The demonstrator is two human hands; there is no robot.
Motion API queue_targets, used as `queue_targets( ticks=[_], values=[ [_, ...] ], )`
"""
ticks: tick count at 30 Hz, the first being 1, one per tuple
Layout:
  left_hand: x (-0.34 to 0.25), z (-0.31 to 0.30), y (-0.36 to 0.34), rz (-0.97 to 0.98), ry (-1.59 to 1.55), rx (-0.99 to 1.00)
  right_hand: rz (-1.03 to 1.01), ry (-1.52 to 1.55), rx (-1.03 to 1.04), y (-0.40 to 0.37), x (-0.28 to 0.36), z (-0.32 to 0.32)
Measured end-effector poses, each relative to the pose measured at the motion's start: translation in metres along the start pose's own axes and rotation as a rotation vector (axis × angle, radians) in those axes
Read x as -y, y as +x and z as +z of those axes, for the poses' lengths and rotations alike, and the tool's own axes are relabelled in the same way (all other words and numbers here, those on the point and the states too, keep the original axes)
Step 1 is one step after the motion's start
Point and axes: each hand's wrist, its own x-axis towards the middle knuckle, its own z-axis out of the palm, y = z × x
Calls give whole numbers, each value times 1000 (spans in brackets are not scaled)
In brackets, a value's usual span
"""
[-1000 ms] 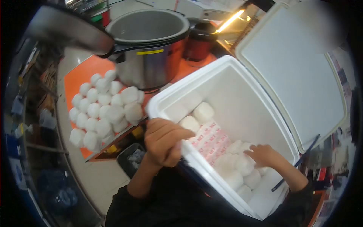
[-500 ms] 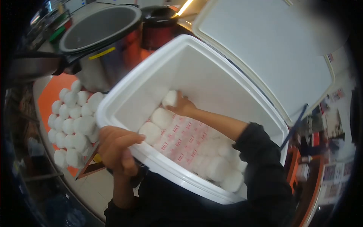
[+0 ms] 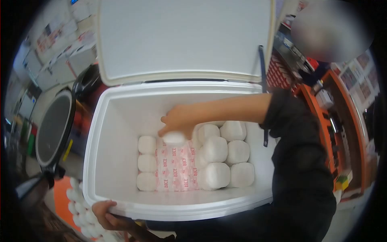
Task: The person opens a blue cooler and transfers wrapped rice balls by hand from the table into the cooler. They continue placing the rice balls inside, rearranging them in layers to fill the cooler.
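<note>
A large white cooler box (image 3: 90, 161) stands in front of me with its lid (image 3: 181, 38) raised. Inside it, my right hand (image 3: 181, 123) is closed from above on a white rounded block (image 3: 174, 138), blurred by motion. Below that is a flat plastic ice sheet (image 3: 175, 171) printed with red letters. Three white blocks (image 3: 147, 163) line its left side, and several more white blocks (image 3: 216, 175) are stacked on its right. My left hand (image 3: 109, 215) is closed over the cooler's front left rim, with part of the palm hidden.
Several white blocks (image 3: 82, 209) are piled on an orange surface (image 3: 62, 197) at the lower left. A large round pot (image 3: 54, 129) and a dark cooker (image 3: 86, 82) stand left of the cooler. A blue lid strap (image 3: 263, 68) hangs on the right, near orange shelving (image 3: 354, 133).
My view has turned so the cooler appears straight on. A block now sits in the back left corner, and my right hand holds a block right of it. My left hand has closed on the rim.
</note>
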Motion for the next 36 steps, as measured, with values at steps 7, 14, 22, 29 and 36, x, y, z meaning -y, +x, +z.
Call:
queue_targets(
  ticks=[7, 14, 22, 29, 36],
  values=[
    [16, -8, -4, 20, -3, 44, -128, -648, -249, -92, -17, 52],
    [26, -12, -4, 42, 14, 53, -5, -522, -37, -98, -19, 59],
    [27, -12, -6, 5, -24, 27, -53, -475, 52, -95, -6, 55],
    [24, -10, -5, 57, -24, 4, -55, -896, 61, -85, 17, 71],
    [15, -3, -4, 68, -20, -33, -179, -230, 153, -75, -10, 70]
  ],
)
